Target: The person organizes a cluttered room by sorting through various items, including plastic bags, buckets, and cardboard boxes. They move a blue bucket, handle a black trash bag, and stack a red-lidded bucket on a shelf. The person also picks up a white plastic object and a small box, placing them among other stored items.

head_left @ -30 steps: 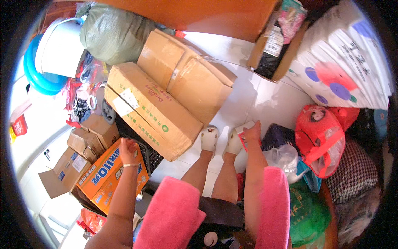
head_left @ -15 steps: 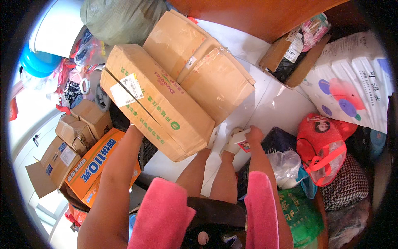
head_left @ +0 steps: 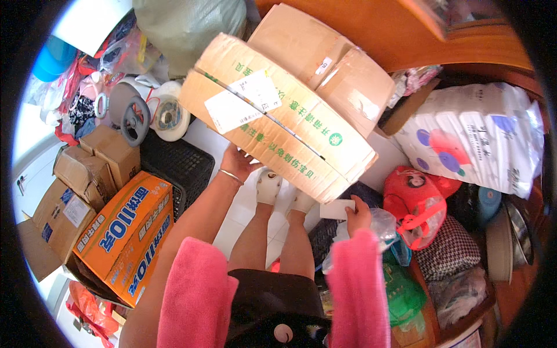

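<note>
A long brown cardboard box (head_left: 278, 116) with white labels and green print is lifted off the floor, tilted across the middle of the view. My left hand (head_left: 239, 160) grips its underside at the near long edge. My right hand (head_left: 358, 213) is at the box's lower right corner and pinches a small white card or packet (head_left: 336, 209). Behind it stands a second brown taped box (head_left: 328, 66). My pink sleeves, bare legs and white shoes (head_left: 284, 188) show below the box.
An orange printed carton (head_left: 125, 232) and several small brown boxes (head_left: 87, 174) sit at left beside a black crate (head_left: 177, 165). Tape rolls (head_left: 168, 113) lie farther back. Right holds a white patterned paper pack (head_left: 476, 133), a red bag (head_left: 415, 203) and green bags.
The long box has risen from the floor and now hangs tilted in front of me. My left hand went from the orange carton to under the box; my right hand followed to its corner.
</note>
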Action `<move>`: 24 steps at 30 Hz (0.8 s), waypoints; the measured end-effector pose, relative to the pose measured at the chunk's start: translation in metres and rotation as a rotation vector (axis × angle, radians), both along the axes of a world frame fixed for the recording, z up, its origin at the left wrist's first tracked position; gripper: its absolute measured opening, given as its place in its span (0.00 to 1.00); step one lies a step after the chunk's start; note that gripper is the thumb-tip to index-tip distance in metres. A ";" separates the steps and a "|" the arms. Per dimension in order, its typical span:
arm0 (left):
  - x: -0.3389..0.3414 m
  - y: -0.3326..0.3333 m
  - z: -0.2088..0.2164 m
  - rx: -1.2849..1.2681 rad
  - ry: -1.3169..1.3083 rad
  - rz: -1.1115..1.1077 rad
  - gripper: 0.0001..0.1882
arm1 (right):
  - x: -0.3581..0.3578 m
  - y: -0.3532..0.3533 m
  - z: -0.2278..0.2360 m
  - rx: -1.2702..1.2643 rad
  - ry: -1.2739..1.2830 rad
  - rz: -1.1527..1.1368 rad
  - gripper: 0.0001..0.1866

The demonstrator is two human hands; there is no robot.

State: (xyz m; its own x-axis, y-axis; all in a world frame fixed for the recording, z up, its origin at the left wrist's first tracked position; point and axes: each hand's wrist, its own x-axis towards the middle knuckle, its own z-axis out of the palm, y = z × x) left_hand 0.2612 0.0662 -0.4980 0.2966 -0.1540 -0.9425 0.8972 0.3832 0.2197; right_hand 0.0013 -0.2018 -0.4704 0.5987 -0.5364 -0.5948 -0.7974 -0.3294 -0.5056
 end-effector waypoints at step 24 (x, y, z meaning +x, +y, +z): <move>-0.187 -0.029 0.427 0.147 -1.216 -1.186 0.21 | -0.095 0.059 0.408 1.136 -0.422 -1.366 0.03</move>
